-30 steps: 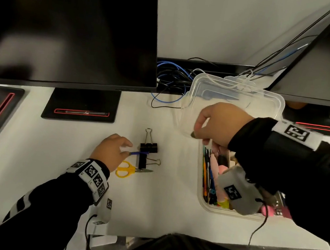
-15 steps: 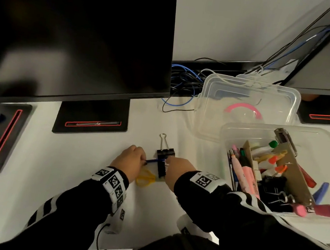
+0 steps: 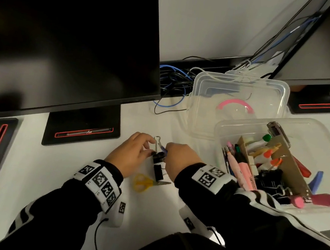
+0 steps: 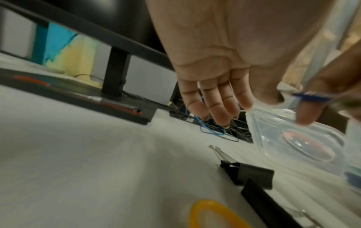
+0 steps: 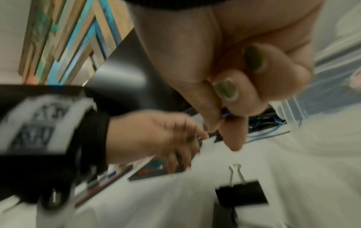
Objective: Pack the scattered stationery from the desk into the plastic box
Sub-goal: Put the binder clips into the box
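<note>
A small blue pen is pinched by my right hand, thumb against fingers; the right wrist view shows the pinch. My left hand sits just left of it with straight, relaxed fingers holding nothing. Under the hands two black binder clips lie on the white desk, with yellow-handled scissors in front of them. The clear plastic box stands to the right, holding several pens, markers and clips.
The box's clear lid with a pink handle lies behind the box. A big dark monitor and its black base stand at the left back. Tangled cables lie behind the hands.
My right hand left the lid, came over to the left hand and took the blue pen from it. The left hand's fingers opened. The lid now lies behind the box.
</note>
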Demonstrator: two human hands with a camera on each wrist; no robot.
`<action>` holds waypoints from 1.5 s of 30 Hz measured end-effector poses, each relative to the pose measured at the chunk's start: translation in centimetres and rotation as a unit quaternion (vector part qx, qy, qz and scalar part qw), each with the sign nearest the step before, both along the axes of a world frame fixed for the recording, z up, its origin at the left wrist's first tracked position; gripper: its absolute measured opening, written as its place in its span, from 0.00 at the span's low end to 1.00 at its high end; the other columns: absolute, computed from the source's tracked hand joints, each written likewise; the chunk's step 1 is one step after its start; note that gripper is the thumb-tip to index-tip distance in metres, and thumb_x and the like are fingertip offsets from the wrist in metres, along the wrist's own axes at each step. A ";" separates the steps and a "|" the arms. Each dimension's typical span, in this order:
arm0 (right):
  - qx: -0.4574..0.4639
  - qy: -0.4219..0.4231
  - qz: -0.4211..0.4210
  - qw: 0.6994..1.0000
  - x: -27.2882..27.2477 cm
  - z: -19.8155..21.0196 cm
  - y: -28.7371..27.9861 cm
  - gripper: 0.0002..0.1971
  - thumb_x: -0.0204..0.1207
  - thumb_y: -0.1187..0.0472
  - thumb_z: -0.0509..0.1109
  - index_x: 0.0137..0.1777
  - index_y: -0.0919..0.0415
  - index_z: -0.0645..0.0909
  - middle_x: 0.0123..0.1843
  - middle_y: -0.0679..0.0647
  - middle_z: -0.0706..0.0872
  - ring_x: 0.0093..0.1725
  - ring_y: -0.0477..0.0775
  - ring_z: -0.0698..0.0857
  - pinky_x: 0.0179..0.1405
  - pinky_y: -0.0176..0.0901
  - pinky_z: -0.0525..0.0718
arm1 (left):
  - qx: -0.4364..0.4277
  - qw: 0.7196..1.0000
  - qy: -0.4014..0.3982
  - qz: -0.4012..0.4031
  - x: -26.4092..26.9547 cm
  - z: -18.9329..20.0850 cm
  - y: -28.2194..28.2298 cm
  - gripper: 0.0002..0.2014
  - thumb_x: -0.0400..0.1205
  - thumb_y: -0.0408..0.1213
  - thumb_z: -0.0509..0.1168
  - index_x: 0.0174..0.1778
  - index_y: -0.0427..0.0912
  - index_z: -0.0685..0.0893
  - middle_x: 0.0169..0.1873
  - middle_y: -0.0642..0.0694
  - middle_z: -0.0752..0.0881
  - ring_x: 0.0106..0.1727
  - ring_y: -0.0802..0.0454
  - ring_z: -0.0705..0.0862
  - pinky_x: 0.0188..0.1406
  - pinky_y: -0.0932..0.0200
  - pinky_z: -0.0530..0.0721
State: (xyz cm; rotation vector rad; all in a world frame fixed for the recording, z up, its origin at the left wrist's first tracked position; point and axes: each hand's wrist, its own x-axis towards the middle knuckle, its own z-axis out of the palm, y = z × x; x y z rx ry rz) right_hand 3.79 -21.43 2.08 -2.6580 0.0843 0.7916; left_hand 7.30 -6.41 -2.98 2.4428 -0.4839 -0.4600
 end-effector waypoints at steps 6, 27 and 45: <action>0.074 -0.078 -0.044 0.993 0.8 6.4 -4.8 0.13 0.84 0.61 0.58 0.62 0.67 0.74 0.56 0.64 0.85 0.31 0.52 0.71 0.24 0.32 0.68 | 0.105 0.984 0.126 -0.075 -0.6 -1.8 0.9 0.22 0.69 0.41 0.77 0.56 0.56 0.76 0.50 0.53 0.69 0.47 0.55 0.77 0.47 0.65 0.77; -0.029 0.240 -0.002 0.970 1.1 1.6 -14.3 0.11 0.73 0.59 0.75 0.34 0.63 0.81 0.14 0.48 0.81 0.14 0.42 0.79 0.14 0.27 0.77 | 0.235 0.949 0.209 -0.012 -2.7 -1.3 0.4 0.11 0.67 0.38 0.78 0.41 0.52 0.84 0.37 0.59 0.84 0.40 0.59 0.81 0.36 0.67 0.77; 0.295 -0.082 0.000 0.952 0.9 9.9 -19.6 0.08 0.74 0.67 0.72 0.51 0.57 0.87 0.43 0.51 0.92 0.31 0.48 0.89 0.31 0.34 0.82 | -0.131 0.982 -0.099 0.088 -4.6 9.7 -12.3 0.08 0.72 0.38 0.74 0.40 0.54 0.82 0.33 0.57 0.83 0.40 0.66 0.78 0.39 0.80 0.72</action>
